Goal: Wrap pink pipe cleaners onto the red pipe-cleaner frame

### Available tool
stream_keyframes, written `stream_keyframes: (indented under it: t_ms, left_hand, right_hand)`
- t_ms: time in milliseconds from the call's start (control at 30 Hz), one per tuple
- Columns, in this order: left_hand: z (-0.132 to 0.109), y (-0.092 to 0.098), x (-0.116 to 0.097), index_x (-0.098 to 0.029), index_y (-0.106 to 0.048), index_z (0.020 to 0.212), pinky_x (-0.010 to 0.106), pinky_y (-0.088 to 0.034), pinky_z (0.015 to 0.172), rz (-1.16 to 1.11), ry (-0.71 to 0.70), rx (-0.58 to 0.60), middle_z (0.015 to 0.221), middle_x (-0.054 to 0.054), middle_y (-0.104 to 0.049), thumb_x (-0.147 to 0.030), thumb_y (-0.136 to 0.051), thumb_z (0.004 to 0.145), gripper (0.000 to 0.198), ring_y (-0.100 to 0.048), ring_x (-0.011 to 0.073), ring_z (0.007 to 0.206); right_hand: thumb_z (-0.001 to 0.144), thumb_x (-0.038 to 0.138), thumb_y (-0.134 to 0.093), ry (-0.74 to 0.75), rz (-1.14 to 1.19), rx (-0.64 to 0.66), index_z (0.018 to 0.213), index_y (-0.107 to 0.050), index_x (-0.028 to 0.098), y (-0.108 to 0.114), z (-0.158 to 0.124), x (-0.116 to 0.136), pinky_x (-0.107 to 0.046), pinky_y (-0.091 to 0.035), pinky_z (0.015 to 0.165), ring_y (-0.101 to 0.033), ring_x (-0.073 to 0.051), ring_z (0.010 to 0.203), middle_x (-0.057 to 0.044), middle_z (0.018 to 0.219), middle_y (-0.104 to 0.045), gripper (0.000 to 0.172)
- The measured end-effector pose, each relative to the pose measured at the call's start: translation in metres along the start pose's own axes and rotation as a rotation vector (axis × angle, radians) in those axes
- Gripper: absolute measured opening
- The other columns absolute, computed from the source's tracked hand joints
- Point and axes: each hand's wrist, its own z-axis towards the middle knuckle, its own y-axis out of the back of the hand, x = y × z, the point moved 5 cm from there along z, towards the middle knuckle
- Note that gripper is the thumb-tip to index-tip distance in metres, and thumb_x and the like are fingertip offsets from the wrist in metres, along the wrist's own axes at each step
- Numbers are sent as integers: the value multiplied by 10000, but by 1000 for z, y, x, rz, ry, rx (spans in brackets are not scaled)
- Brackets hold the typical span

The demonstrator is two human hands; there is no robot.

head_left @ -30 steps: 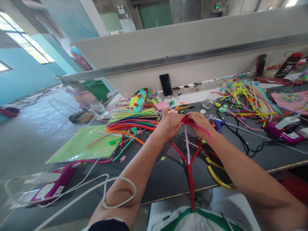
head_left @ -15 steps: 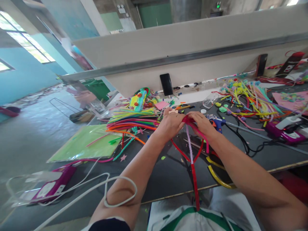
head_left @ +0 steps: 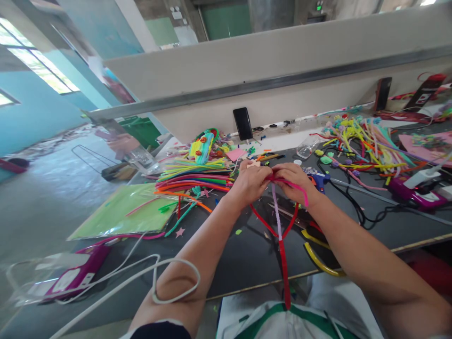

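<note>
My left hand (head_left: 249,182) and my right hand (head_left: 294,182) meet over the table, fingers pinched together on a bundle of pipe cleaners. From between them a magenta pipe cleaner (head_left: 294,184) trails across the back of my right hand. A lilac pipe cleaner (head_left: 276,207) hangs straight down and joins a thick red pipe cleaner stem (head_left: 284,273) reaching toward my lap. Red strands (head_left: 263,220) spread on both sides and meet at that joint. My fingertips hide where the strands come together.
Scissors with yellow handles (head_left: 319,254) lie under my right forearm. A blue glue gun (head_left: 320,182) sits beyond my right hand. Many coloured pipe cleaners (head_left: 194,179) lie left, others (head_left: 370,146) right. A phone (head_left: 243,123) leans on the partition. A white cable (head_left: 123,278) crosses my left forearm.
The magenta pipe cleaner's loose end has swung up from hanging beside my right wrist to lying across the back of that hand. Both hands stay together in nearly the same place.
</note>
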Motion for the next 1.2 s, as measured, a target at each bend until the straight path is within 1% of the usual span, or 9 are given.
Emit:
stream_keyframes:
  t_ms: [167,300,367,467,600,867,1000,1100,1200]
  left_hand:
    - [0,0,3,-201,-591,896,408,-264,975,-30,-22,4,860,31,-674,-247,-432,887,166,-603,180,862]
    - [-1,1,2,-195,-568,835,422,-257,995,-1,-50,-15,910,38,-679,-191,-407,879,167,-607,179,894]
    - [-1,0,2,-193,-555,846,435,-255,1014,7,-44,-11,903,39,-674,-162,-399,868,160,-609,180,892]
    - [-1,-1,1,-182,-543,892,447,-245,1059,0,-29,22,881,42,-660,-151,-392,865,156,-605,174,876]
    - [0,-4,0,-160,-530,907,469,-194,1128,-29,-13,82,878,54,-639,-168,-364,889,167,-598,172,872]
    - [0,-12,2,-164,-496,931,483,-226,1145,-19,15,137,1019,90,-620,-142,-366,893,137,-573,198,1043]
    - [1,-15,1,-149,-507,977,484,-210,1150,27,-15,157,1048,110,-617,-122,-341,893,188,-563,206,1092]
    - [1,-15,0,-129,-519,957,480,-195,1153,54,-30,178,1076,140,-611,-92,-341,870,201,-548,215,1127]
    - [0,-14,-2,-133,-522,952,511,-204,1139,84,-39,199,1103,147,-613,-79,-354,853,203,-532,225,1160]
  right_hand:
    - [864,238,-544,-9,16,-22,887,-611,222,1,-1,-1,-378,-446,901,-620,-202,988,-81,1074,-672,73]
    - [848,216,-541,-26,29,-6,856,-597,224,-2,-3,-6,-396,-449,893,-618,-211,990,-77,1071,-675,57]
    - [833,192,-541,-35,28,-6,838,-588,223,-3,-4,-7,-404,-450,891,-616,-216,1002,-74,1073,-676,57]
    - [810,160,-542,-38,24,-21,811,-577,221,-3,-4,-7,-409,-453,888,-617,-217,1011,-72,1063,-679,71]
    - [798,148,-550,-35,17,-62,772,-560,220,-1,-4,-4,-403,-465,880,-622,-210,1008,-77,1052,-681,77]
    - [757,129,-564,-36,7,-98,725,-546,215,-2,-5,-7,-402,-482,861,-633,-213,967,-73,1042,-685,94]
    - [768,139,-558,-62,-35,-98,707,-533,218,-2,-6,-6,-425,-469,888,-636,-223,975,-75,1051,-688,103]
    - [784,152,-557,-77,-67,-96,702,-523,218,-2,-7,-5,-438,-456,913,-642,-226,966,-78,1036,-692,111]
    - [795,165,-549,-101,-74,-79,709,-522,221,-4,-8,-5,-451,-437,947,-644,-227,969,-77,1030,-694,106]
